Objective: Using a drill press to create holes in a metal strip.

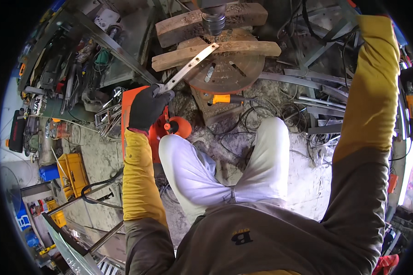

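My left hand (149, 107), in a dark glove, is closed around the near end of a flat metal bar (188, 67) with several holes along it. The bar slants up to the right, its far end lying on a curved wooden block (248, 47) below the drill chuck (214, 20) of a drill press. That block rests across the round, slotted press table (202, 82). Behind it is a second wooden block (183, 31). Raised to the far upper right, my right hand (375, 6) is a dark shape at the picture's rim; its fingers cannot be made out.
Below the press table lies a yellow and black power tool (222, 99) with cables. An orange-red object (179, 127) stands by my left knee. Metal lengths (323, 105) are piled at right. Tools and a yellow case (73, 172) crowd the left.
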Tool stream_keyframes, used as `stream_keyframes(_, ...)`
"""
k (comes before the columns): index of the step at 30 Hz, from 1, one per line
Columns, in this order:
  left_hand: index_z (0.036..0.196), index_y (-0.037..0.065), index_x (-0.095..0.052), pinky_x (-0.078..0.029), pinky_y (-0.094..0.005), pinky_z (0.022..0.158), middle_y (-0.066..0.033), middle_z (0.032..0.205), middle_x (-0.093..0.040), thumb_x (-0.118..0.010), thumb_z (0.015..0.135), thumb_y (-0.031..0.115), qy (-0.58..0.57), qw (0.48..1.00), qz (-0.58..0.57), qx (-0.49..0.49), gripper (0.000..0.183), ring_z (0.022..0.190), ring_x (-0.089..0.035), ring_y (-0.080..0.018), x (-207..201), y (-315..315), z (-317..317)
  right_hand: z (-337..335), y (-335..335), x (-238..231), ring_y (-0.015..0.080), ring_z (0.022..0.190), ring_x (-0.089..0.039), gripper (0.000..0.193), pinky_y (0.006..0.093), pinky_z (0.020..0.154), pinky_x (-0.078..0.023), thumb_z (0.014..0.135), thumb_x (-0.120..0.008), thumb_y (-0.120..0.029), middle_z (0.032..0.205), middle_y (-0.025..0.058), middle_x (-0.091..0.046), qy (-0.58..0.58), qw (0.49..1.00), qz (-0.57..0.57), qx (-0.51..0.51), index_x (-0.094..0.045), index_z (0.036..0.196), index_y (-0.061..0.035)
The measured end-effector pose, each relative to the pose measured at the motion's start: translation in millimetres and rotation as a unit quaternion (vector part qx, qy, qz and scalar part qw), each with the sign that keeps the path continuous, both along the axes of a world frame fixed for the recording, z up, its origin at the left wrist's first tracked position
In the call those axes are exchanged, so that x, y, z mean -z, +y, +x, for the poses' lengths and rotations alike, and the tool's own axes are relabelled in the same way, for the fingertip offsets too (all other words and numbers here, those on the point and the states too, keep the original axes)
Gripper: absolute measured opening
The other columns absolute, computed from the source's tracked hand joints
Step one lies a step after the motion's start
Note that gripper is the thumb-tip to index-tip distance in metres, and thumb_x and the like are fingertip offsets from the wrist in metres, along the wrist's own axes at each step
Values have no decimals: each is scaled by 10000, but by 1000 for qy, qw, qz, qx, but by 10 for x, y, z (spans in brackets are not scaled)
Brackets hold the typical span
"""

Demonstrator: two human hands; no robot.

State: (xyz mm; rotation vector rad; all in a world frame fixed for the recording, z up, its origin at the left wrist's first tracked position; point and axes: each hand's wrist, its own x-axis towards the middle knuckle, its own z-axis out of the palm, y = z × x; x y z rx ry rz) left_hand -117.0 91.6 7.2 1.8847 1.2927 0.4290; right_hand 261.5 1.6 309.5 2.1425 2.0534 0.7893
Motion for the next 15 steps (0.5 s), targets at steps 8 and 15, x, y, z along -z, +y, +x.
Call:
stream_keyframes(8, 1084, 3, -751, -515, -363, 786, -142, 909, -755, -778, 898, 353, -4, 1000, 17, 10, 397, 819, -699, -262, 64, 29, 13, 968, 318, 1300, 243, 802, -698, 319, 388, 752, -549, 968, -653, -309, 866, 134, -730, 355, 915, -186, -47, -749, 1076, -25)
stream_keyframes(15, 1067, 20, -755, -514, -381, 768, -161, 891, -750, -773, 901, 339, 61, 996, 57, 30, 360, 810, -704, -282, 14, 56, 61, 1310, 681, 2565, 121, 1034, -673, 356, 297, 893, -556, 885, -781, -65, 1125, 97, -717, 532, 812, -79, -226, -673, 1212, 23)
